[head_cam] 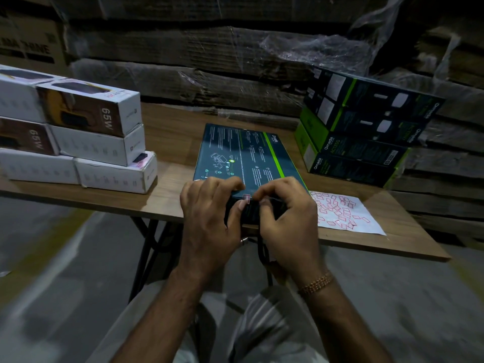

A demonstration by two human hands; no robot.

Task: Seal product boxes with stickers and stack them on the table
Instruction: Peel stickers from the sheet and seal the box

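A flat dark teal product box with a green stripe lies on the wooden table, its near end at the front edge. My left hand grips that near end, thumb pressing a small red-bordered sticker onto the top edge. My right hand curls over the same end, its fingertips pinching the sticker's right side. A white sheet scattered with several more red-bordered stickers lies just right of the box.
A stack of dark green-edged Omada boxes stands at the back right. White 65W boxes are piled on the table's left side. Shrink-wrapped cartons form a wall behind. The table's folding legs show below.
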